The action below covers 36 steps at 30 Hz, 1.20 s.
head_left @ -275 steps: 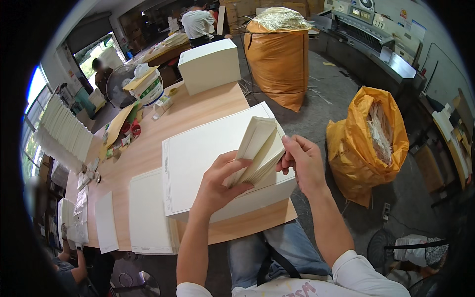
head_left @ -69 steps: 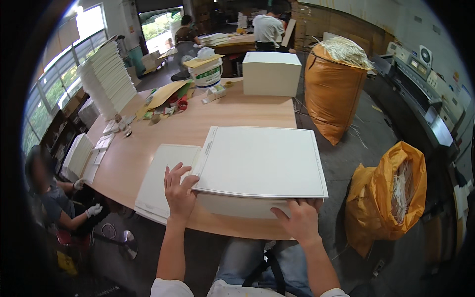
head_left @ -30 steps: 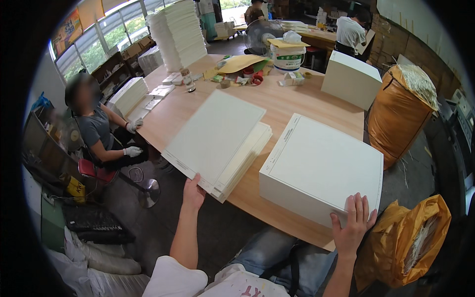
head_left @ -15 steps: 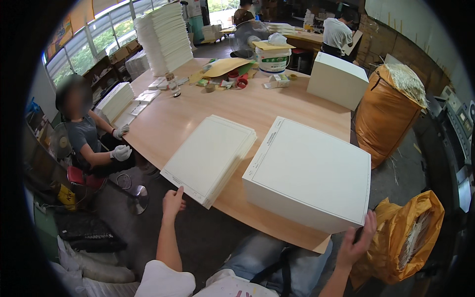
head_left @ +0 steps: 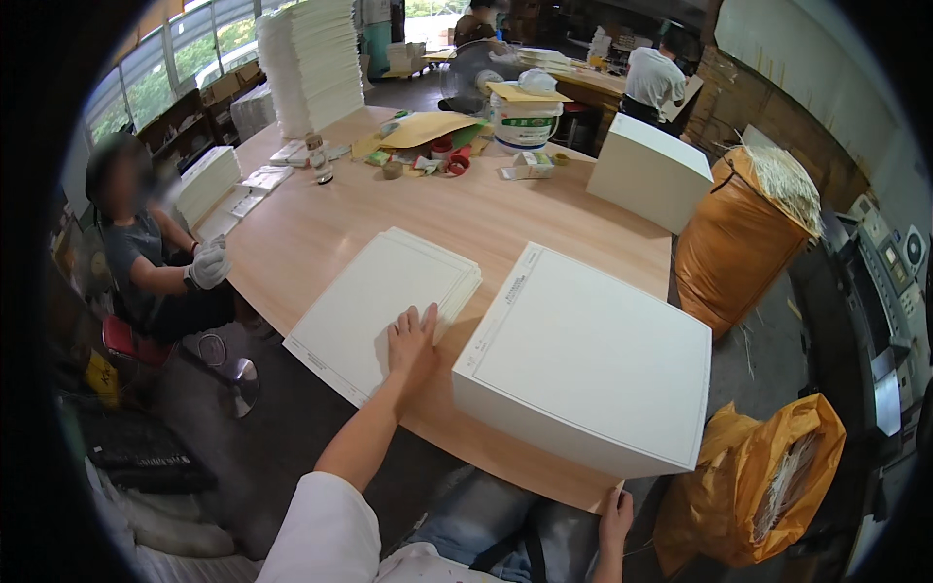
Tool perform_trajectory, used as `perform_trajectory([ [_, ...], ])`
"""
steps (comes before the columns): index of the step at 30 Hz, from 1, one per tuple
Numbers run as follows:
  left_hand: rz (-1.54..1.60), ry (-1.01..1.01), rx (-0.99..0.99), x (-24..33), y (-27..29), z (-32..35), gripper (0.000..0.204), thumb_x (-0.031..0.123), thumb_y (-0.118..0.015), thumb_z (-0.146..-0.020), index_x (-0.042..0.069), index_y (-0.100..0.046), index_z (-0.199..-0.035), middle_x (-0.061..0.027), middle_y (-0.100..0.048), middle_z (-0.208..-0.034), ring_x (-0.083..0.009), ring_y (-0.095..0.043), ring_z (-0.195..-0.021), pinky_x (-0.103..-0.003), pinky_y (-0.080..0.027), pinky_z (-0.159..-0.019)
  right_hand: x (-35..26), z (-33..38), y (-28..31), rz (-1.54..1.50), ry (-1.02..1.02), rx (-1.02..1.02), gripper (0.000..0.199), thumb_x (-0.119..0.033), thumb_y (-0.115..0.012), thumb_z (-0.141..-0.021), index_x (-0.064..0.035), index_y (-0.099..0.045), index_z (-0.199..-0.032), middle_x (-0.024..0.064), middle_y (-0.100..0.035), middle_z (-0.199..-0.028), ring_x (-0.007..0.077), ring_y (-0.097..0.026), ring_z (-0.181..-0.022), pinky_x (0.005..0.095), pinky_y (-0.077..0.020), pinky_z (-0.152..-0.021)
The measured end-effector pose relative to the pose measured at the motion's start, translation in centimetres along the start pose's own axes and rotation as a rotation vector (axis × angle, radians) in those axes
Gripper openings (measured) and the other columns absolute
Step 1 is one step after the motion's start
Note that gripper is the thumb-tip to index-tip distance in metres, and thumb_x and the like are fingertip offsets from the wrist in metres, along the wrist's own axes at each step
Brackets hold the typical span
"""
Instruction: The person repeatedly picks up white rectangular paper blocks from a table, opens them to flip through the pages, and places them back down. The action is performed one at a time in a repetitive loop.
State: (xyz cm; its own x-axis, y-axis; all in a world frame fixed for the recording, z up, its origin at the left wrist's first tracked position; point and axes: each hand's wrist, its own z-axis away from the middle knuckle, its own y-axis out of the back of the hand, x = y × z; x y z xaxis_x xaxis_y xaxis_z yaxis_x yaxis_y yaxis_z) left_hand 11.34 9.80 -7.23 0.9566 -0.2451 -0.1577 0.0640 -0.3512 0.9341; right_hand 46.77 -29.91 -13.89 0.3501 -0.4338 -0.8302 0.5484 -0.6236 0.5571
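Observation:
A low stack of large white printed sheets (head_left: 360,301) lies at the table's near left edge, its top sheets slightly staggered. My left hand (head_left: 413,342) rests on its right side, fingers stretched out and holding nothing. Beside it on the right stands a much taller block of white sheets (head_left: 593,350) with thin border lines printed on top. Below that block's near edge, my right hand (head_left: 614,515) has its fingers curled at the near corner of the wooden table (head_left: 525,462). Its fingertips are partly hidden there.
Orange sacks of paper shreds (head_left: 743,243) (head_left: 777,486) stand right of the table. Another paper block (head_left: 651,175), a white bucket (head_left: 525,119), tape rolls and a tall paper pile (head_left: 311,73) occupy the far side. A gloved co-worker (head_left: 146,243) sits at left; others work behind.
My left hand has gone from the low stack's near edge onto its right side. My right hand has dropped from the tall block's right corner to the table corner. The view has shifted slightly.

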Motion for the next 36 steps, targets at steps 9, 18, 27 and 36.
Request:
perform_trajectory([
  [9,-0.125,0.102,0.056,-3.9,-3.7,-1.2,0.093,0.041,-0.078,-0.085,0.029,-0.039,-0.168,-0.0133,-0.049,-0.153,-0.0325,-0.048,-0.134,-0.058,-0.044,-0.102,2.1,0.1,0.4,0.038,-0.026,-0.007,0.042,-0.039,-0.049,-0.117,0.0016,-0.058,-0.114,0.0109,-0.061,-0.098,0.0210,-0.057,-0.092,0.0381,-0.0485,-0.083],
  [18,-0.193,0.423,-0.105,-23.1,-7.5,-11.4,0.085,0.043,-0.070,-0.098,0.017,-0.033,-0.170,-0.0150,-0.049,-0.163,-0.0337,-0.048,-0.146,-0.057,-0.039,-0.119,3.0,0.5,-0.6,0.331,-0.158,0.058,0.055,-0.050,-0.048,-0.116,0.0014,-0.067,-0.125,0.0243,-0.073,-0.112,0.0366,-0.066,-0.100,0.0455,-0.0530,-0.093],
  [27,0.289,0.317,0.121,-14.6,-9.4,-6.5,0.041,0.019,-0.070,-0.095,0.005,-0.063,-0.132,-0.0151,-0.062,-0.139,-0.0339,-0.056,-0.131,-0.048,-0.048,-0.109,2.6,1.3,-1.6,0.216,-0.132,0.157,0.051,-0.045,-0.049,-0.116,0.0020,-0.069,-0.112,0.0178,-0.069,-0.099,0.0302,-0.062,-0.090,0.0428,-0.0529,-0.084],
  [36,0.540,0.268,0.161,-7.7,-6.4,2.4,0.036,0.014,-0.065,-0.095,0.005,-0.065,-0.130,-0.0181,-0.062,-0.142,-0.0399,-0.055,-0.135,-0.050,-0.044,-0.115,-0.5,0.8,-1.2,-0.003,-0.062,0.030,0.045,-0.039,-0.051,-0.116,0.0014,-0.061,-0.099,0.0179,-0.065,-0.087,0.0229,-0.055,-0.079,0.0422,-0.0509,-0.077],
])
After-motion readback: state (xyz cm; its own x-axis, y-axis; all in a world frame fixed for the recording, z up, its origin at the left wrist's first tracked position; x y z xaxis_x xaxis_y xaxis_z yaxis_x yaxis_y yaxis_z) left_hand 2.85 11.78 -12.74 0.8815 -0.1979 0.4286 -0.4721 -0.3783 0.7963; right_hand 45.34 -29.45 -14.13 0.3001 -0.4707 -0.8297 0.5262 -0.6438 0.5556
